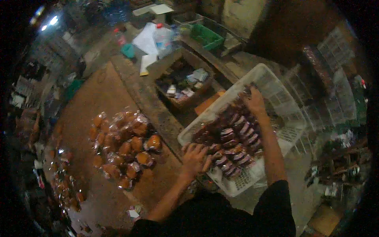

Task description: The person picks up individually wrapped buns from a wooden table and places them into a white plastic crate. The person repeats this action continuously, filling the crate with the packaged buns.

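A white plastic crate [258,73] stands tilted in front of me, with rows of small clear-wrapped packets [237,136] in it, dark with pale striped edges. My right hand [254,103] reaches into its far part, fingers bent down around a small dark wrapped packet [247,90], blurred. My left hand [195,158] lies over the crate's near left rim, fingers curled beside the nearest packets; what is under them is hidden. Left of the crate, a pile of orange-brown wrapped packets [124,148] lies on the brown tabletop [89,100].
More wrapped packets [65,177] lie at the table's left. Beyond the crate stands a wooden box [179,59] holding small packages. Farther back are a clear bottle with a red cap [161,37], a teal cup [128,50] and a green basket [207,36]. Stacked pale crates [335,94] stand right.
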